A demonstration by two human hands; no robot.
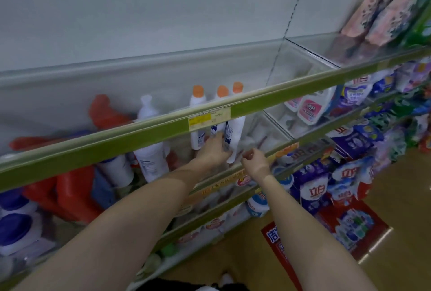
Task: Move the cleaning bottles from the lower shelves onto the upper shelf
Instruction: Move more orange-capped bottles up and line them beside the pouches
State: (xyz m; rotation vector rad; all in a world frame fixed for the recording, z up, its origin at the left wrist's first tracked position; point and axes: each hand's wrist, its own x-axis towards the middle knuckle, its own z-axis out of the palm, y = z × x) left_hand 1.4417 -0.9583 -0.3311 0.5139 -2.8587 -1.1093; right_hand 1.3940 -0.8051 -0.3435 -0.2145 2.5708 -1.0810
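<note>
Three white cleaning bottles with orange caps (198, 127) stand on the lower shelf, behind the green rail of the upper shelf (116, 138). My left hand (213, 148) reaches under that rail and grips the rightmost white bottle (236, 129) by its lower body, at the blue label. Just right of the bottle's base hovers my right hand (253, 159), fingers curled, with nothing visibly in it. Further left on the lower shelf are a white bottle with a white cap (149, 157) and red bottles (74, 188). No bottles stand on the upper shelf.
A yellow price tag (208, 118) sticks to the green rail. Clear dividers (303, 57) split both shelves. Pink-label bottles (310, 106) and purple detergent bags (349, 174) fill the right side. White tubs with blue lids (16, 230) sit at the lower left. A red floor sign (338, 232) lies below.
</note>
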